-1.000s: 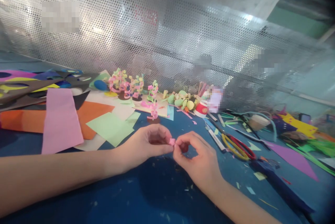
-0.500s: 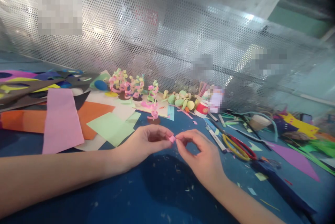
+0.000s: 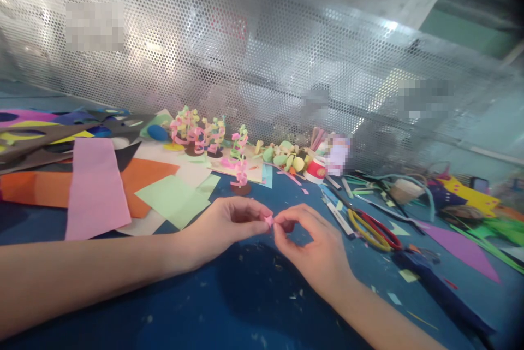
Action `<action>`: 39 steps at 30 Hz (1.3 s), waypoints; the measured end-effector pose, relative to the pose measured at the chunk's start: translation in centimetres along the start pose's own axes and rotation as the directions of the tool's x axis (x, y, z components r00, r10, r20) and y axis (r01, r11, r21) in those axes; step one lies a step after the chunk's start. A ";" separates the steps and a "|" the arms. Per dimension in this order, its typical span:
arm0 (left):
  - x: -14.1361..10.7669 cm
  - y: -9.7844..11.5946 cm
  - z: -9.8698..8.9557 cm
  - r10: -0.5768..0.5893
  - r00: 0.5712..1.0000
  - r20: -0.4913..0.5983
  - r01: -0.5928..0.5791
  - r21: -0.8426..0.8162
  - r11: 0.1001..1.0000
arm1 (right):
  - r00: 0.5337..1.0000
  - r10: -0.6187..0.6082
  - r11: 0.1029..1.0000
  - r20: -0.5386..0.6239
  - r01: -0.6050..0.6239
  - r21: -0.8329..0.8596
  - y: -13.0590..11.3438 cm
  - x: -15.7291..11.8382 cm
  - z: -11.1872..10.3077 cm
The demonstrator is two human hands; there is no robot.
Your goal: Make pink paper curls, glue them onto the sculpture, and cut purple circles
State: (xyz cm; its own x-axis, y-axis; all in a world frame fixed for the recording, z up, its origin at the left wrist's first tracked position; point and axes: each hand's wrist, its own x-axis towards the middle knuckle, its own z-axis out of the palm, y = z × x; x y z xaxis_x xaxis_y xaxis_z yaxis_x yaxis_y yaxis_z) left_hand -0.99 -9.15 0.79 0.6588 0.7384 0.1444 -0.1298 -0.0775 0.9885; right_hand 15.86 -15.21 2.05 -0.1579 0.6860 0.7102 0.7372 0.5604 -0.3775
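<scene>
A small folded pink paper piece (image 3: 268, 220) is pinched between the thumb and fingers of my left hand (image 3: 229, 219). From the right, the thumb and index fingertips of my right hand (image 3: 313, 243) close on the same piece's edge. Just beyond my hands stands a pink curled-paper model (image 3: 240, 174) on a round brown base. More pink, green and yellow curled-paper models (image 3: 196, 134) stand farther back on the blue table (image 3: 180, 306).
Pink (image 3: 97, 189), orange and pale green (image 3: 172, 197) sheets lie at the left. At the right are scissors (image 3: 370, 230), a white cutter (image 3: 338, 213), a red-and-white container (image 3: 316, 168) and paper scraps. A perforated metal screen (image 3: 245, 60) spans the back.
The pink piece has turned slightly between my fingertips and sits a little lower. My hands have otherwise barely moved.
</scene>
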 end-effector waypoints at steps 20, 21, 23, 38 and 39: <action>0.0 0.1 0.0 0.032 0.999 0.002 -0.032 -0.027 0.999 | 1.000 -0.023 0.999 -0.005 0.023 -0.036 0.0 0.1 0.1; 0.0 0.1 0.0 0.032 0.999 0.003 -0.032 -0.029 0.999 | 1.000 -0.027 0.999 -0.004 0.027 -0.036 0.0 0.2 0.1; 0.0 0.1 0.0 0.035 0.999 0.008 -0.035 -0.025 0.999 | 0.999 -0.036 0.999 0.002 0.036 -0.030 0.0 0.2 0.1; -0.2 -0.1 0.1 0.053 0.997 0.056 -0.055 0.032 0.998 | 1.000 0.006 1.000 -0.030 -0.007 -0.023 -0.3 -0.2 0.3; -0.2 -0.2 0.1 0.052 0.997 0.050 -0.054 0.021 0.998 | 0.999 0.016 1.000 -0.029 -0.016 -0.021 -0.3 -0.3 0.3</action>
State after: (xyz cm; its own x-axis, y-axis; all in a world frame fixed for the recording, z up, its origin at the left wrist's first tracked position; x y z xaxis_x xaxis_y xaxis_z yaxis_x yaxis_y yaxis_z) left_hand -1.01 -9.39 0.61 0.6871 0.6990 0.1981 -0.1495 -0.1308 0.9801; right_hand 15.44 -15.39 1.78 -0.1272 0.6811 0.7210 0.7530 0.5395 -0.3768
